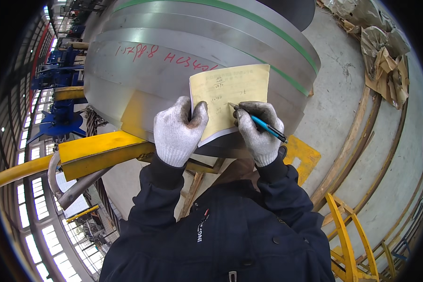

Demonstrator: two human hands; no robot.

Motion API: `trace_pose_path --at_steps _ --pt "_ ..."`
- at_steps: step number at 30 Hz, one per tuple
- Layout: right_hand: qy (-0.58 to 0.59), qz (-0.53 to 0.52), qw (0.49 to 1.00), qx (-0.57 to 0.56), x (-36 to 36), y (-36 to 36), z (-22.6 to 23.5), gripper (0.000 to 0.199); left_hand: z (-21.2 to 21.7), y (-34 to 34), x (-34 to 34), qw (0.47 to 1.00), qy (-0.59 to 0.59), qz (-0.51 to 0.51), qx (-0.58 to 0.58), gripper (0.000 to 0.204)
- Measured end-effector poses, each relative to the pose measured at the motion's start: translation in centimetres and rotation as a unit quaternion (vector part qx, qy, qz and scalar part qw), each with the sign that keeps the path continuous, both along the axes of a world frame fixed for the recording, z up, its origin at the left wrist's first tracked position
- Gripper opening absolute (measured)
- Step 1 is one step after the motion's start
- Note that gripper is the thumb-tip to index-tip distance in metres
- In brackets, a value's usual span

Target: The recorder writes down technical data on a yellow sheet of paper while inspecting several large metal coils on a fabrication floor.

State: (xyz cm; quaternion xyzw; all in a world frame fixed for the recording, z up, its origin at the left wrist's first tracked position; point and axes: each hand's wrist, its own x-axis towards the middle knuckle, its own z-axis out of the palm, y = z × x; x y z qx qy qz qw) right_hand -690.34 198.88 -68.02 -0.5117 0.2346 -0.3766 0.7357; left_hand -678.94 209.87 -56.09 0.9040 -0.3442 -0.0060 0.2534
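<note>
My left hand (180, 130), in a white knit glove with a dirty fingertip, grips the left edge of a yellowish sheet of paper (230, 87), thumb on top. Handwritten notes and figures cover part of the sheet. A blue pen (264, 127) sits in my right hand (260, 130), also gloved, with its tip on or just over the middle of the paper. Behind the paper rises a large coil of grey sheet metal (150, 77), marked in red handwriting and bound with green straps (249, 16).
A yellow steel beam (103, 149) juts out left of the coil. Brown wrapping paper (385, 70) lies crumpled at the far right, beside long wooden beams (345, 145) on the concrete floor (336, 70). A yellow metal frame (347, 239) stands at lower right.
</note>
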Motion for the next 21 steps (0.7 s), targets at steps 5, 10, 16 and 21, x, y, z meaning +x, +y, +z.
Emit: trace_pose_path --at_steps 5,10,16,21 --pt "0.009 0.001 1.000 -0.015 0.00 -0.02 -0.21 0.015 0.08 -0.07 -0.09 1.000 -0.005 -0.004 0.015 0.031" --pt "0.019 0.002 1.000 -0.023 -0.01 -0.16 0.15 0.014 -0.24 0.05 -0.07 1.000 0.001 -0.006 -0.004 0.031" --pt "0.025 0.007 0.999 -0.024 -0.15 -0.37 0.10 0.013 -0.14 -0.04 -0.06 1.000 -0.004 -0.011 0.000 0.031" --pt "0.004 -0.011 1.000 0.001 0.14 -0.06 -0.17 0.014 -0.20 0.05 0.00 1.000 -0.005 -0.007 0.006 0.032"
